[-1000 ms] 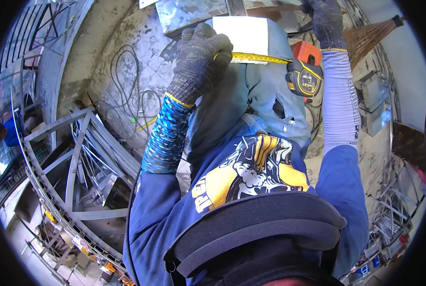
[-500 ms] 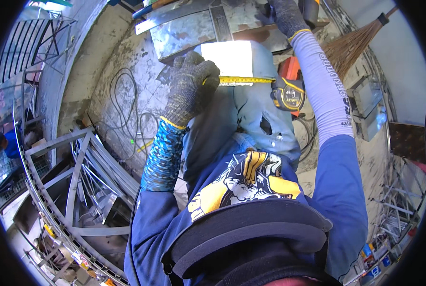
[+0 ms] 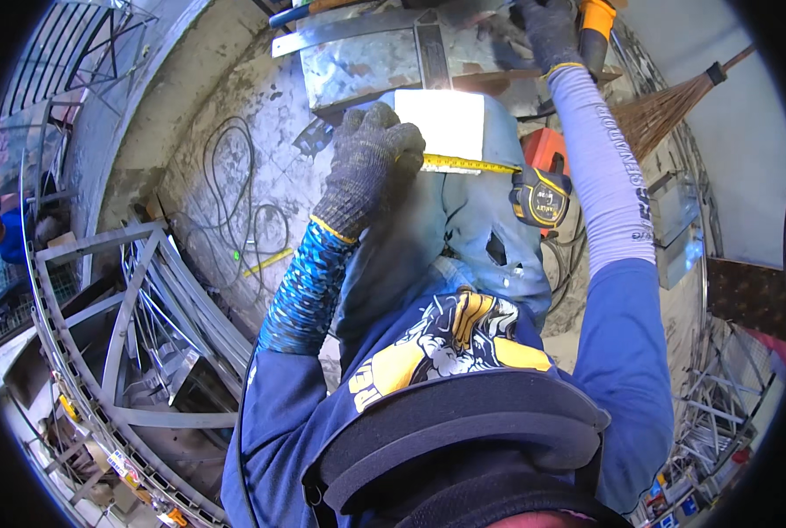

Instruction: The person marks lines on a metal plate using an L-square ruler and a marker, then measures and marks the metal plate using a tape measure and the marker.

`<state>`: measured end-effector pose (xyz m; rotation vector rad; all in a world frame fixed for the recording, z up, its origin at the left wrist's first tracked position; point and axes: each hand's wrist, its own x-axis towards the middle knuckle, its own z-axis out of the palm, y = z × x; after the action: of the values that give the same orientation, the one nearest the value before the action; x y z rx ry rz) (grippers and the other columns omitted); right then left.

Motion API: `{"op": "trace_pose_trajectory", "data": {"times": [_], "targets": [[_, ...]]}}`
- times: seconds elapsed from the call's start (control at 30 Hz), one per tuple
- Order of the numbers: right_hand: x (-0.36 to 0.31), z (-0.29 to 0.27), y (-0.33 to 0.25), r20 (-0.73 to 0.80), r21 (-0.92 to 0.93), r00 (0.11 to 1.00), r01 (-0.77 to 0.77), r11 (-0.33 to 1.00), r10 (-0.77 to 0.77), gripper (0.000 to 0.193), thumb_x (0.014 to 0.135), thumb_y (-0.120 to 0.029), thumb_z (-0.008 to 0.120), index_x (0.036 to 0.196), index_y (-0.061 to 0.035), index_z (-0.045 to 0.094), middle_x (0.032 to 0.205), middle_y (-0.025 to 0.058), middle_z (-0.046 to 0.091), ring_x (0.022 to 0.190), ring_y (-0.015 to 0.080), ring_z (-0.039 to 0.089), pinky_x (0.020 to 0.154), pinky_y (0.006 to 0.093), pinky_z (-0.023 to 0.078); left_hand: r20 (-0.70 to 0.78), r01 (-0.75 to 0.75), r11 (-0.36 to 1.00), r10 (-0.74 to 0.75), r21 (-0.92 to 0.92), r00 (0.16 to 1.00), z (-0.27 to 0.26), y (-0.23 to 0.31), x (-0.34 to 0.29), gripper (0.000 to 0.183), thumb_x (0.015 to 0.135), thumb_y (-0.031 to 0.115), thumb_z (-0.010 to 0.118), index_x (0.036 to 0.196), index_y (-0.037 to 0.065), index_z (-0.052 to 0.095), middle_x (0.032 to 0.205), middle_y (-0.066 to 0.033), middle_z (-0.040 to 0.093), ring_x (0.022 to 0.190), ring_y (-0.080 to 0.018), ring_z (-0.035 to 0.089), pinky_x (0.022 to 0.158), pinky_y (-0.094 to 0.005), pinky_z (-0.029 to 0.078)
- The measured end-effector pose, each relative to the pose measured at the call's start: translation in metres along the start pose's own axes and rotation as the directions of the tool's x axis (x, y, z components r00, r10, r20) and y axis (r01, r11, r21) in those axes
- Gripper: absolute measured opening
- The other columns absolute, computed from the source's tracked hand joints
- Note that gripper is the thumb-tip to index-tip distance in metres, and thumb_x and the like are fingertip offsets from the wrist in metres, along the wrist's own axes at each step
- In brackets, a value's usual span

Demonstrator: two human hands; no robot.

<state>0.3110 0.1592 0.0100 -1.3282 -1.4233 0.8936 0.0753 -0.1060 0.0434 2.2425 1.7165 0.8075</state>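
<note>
The left hand (image 3: pixel 372 163) grips the tape blade (image 3: pixel 468 165), apparently steadying it along the near edge of the white plate (image 3: pixel 441 123) on the thighs (image 3: pixel 490 211), while the right hand (image 3: pixel 547 33), over the counter (image 3: pixel 367 70), has fingers too blurred to judge.

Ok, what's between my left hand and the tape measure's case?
In the head view, the yellow tape blade spans from your left hand to the tape measure's case, crossing the near end of the white rectangular piece.

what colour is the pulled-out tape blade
The tape blade is yellow with dark markings, seen best in the head view.
</note>
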Motion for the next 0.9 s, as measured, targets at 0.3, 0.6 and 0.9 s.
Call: {"op": "trace_pose_trajectory", "data": {"times": [0.3,0.6,0.9], "targets": [[-0.168,-0.078,-0.069,0.068,-0.349,0.798,0.581,0.735,-0.599,0.007,0.092,-0.013,0.068,0.099,-0.0112,0.067,0.113,0.0146,0.066,0.092,0.0202,0.068,0.073,0.0363,0.057,-0.05,-0.12,0.991,0.118,-0.051,0.992,-0.002,0.001,0.01,0.007,0.08,0.017,0.069,0.085,0.012,0.069,0.091,-0.0121,0.062,0.092,-0.0339,0.06,0.086,-0.0474,0.046],[-0.287,-0.023,-0.062,0.283,0.193,0.924,0.206,0.959,-0.256,0.021,0.087,-0.013,0.077,0.101,-0.0037,0.064,0.093,0.0114,0.068,0.082,0.0239,0.067,0.075,0.038,0.055,0.04,-0.162,0.986,0.163,-0.029,0.986,-0.004,0.0,0.009,0.01,0.078,0.017,0.071,0.087,0.013,0.072,0.084,-0.0095,0.062,0.088,-0.0312,0.062,0.081,-0.0457,0.046],[-0.281,-0.005,-0.059,0.291,-0.164,0.857,0.482,0.86,-0.425,0.027,0.079,-0.018,0.082,0.098,-0.0082,0.067,0.094,0.0118,0.067,0.086,0.0328,0.068,0.077,0.0427,0.055,0.029,-0.028,0.998,0.03,-0.047,0.999,-0.011,0.009,0.005,0.007,0.081,0.017,0.064,0.084,0.013,0.068,0.091,-0.0139,0.06,0.096,-0.0385,0.057,0.084,-0.05,0.045]]}}
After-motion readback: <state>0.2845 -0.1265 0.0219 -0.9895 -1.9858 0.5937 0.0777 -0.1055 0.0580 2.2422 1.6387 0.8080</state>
